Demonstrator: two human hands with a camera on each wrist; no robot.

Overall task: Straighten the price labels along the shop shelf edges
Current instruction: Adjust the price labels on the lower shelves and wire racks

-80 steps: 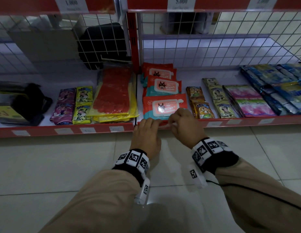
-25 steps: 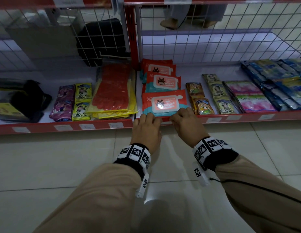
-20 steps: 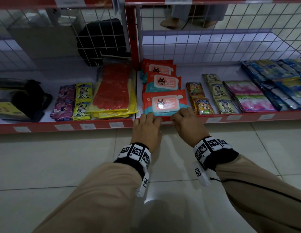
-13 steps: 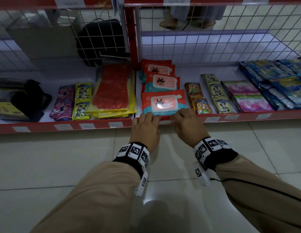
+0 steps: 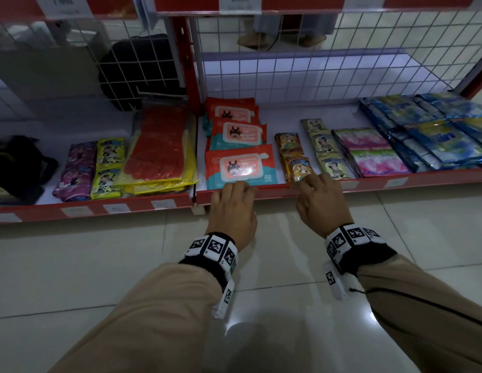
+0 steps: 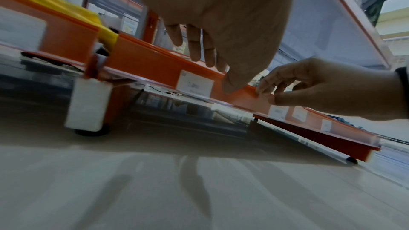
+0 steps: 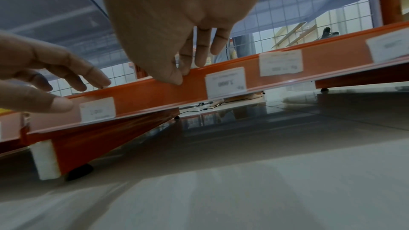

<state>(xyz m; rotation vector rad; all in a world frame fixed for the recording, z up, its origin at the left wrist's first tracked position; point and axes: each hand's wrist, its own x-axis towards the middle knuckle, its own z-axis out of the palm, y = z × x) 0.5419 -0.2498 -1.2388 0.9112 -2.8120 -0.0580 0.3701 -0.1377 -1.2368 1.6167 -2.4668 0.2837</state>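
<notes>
Head view, far left of the frame: a black bag (image 5: 21, 162) lies on the bottom shelf, then purple sachets (image 5: 78, 170) and yellow sachets (image 5: 107, 168), then red rubber gloves (image 5: 160, 146) in yellow packs. The red shelf edge strip (image 5: 99, 208) on the left bay carries pale price labels (image 5: 163, 203), text unreadable. Centre: three wet-wipe packs (image 5: 239, 166) stacked front to back just right of the red upright (image 5: 184, 57). The left hand (image 5: 233, 211) sits at the lower centre, fingers draped loosely over the top of the right bay's shelf strip (image 5: 277, 188), just below the front wipes pack; its grip is relaxed and holds nothing. In the left wrist view the thumb (image 6: 234, 83) hangs in front of the strip just right of a white price label (image 6: 196, 85), and I cannot tell if it touches it. Right of centre: the right hand (image 5: 322, 201) pinches the strip's top rim between thumb and fingertips, seen clearly in the right wrist view (image 7: 177, 74), left of the next label (image 7: 225, 82); that label sits slightly tilted in the strip. Brown snack sachets (image 5: 295, 157) lie just above this hand. Further right: green sachets (image 5: 326, 149), pink packs (image 5: 374, 152), blue packs (image 5: 433, 133) at the far right. More labels (image 5: 396, 182) sit along the strip there. Wire mesh back panel (image 5: 315, 55) behind, tiled floor (image 5: 72, 265) below.
</notes>
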